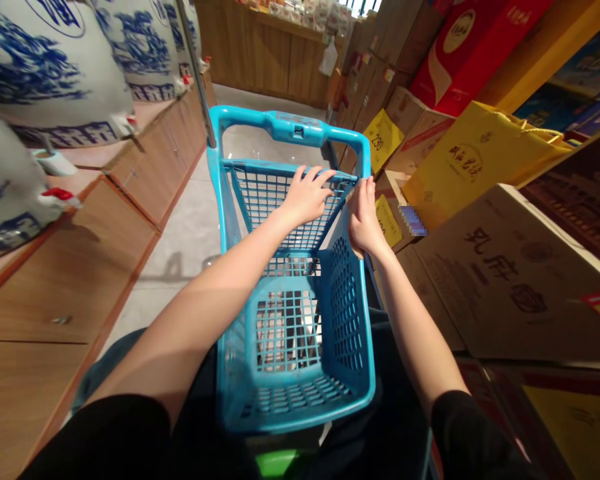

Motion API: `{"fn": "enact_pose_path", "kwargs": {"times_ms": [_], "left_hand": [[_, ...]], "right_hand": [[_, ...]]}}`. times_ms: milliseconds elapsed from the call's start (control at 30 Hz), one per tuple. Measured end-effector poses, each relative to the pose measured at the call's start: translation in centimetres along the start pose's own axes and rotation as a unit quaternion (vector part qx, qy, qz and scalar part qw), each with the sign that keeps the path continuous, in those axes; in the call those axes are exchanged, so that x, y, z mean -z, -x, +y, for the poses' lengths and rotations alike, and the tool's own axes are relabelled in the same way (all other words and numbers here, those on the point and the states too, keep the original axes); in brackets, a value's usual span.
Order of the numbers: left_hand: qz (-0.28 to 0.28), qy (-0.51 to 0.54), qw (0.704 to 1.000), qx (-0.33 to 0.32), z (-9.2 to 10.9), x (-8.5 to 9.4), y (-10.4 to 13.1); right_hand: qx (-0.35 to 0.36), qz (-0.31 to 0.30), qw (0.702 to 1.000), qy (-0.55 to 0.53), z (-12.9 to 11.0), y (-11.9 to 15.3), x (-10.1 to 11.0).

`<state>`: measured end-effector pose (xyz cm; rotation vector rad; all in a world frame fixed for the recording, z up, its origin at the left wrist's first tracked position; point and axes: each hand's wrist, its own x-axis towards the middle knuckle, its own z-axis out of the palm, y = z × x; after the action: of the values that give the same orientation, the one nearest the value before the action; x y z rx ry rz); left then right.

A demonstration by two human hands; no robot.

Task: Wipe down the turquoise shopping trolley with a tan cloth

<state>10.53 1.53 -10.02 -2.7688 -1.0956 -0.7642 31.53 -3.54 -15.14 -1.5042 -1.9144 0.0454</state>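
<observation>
A blue plastic shopping cart (pixel 283 400) stands in front of my body, with nothing visible inside its basket. My left hand (pixel 307 193) reaches across the basket to the mesh flap (pixel 265 193) at the far end. Its fingers are spread over the flap's upper right part. At the right rim, near the flap's corner, my right hand (pixel 365 217) lies against the side with its fingers stretched out and close together. The thumb of that hand is hard to see. Beyond both hands is the cart's handle (pixel 300 130).
Large white-and-blue jars (pixel 40 73) stand on a wooden cabinet (pixel 80 260) at the left. Stacked cartons (pixel 510 267), a yellow bag (pixel 473 157) and a red box (pixel 473 53) line the right. A wooden counter (pixel 260 57) crosses the far end; grey floor (pixel 175 227) runs between.
</observation>
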Motion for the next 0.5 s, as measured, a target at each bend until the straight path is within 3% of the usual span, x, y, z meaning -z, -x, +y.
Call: {"fn": "enact_pose_path", "kwargs": {"times_ms": [267,367,500], "left_hand": [[-0.015,-0.004,1.000,-0.020,-1.5,0.1,-1.1],[-0.030,-0.008,0.999,-0.030,-2.5,-0.1,-1.5],[-0.064,-0.006,0.997,-0.045,-3.8,0.1,-2.7]], "right_hand": [[0.061,-0.081,0.994,-0.031,-2.0,6.7,1.4],[0.077,-0.100,0.991,-0.037,-2.2,7.1,1.9],[0.056,-0.086,0.994,-0.046,-1.7,5.6,1.0]]}}
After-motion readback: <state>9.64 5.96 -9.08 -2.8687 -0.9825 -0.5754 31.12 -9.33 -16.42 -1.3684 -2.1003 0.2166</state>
